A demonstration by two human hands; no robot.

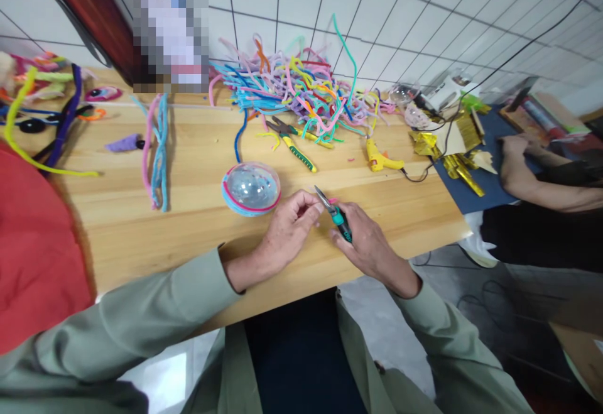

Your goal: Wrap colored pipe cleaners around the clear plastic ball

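My right hand is wrapped round needle-nose pliers with green and black handles, their tips pointing up and left. Beside those tips my left hand is closed in a pinch; whatever lies between its fingertips is too small to make out. A bit of pink pipe cleaner shows just behind the pliers. Left of the hands sits a clear plastic dome, with pink and light blue pipe cleaner around its rim. A second pair of pliers, with yellow and green handles, lies farther back.
Along the tiled wall lies a tangled heap of pipe cleaners. A yellow glue gun rests right of centre, its cable trailing right. Twisted blue and pink pipe cleaners lie left. A red cloth and another person's arm flank the table.
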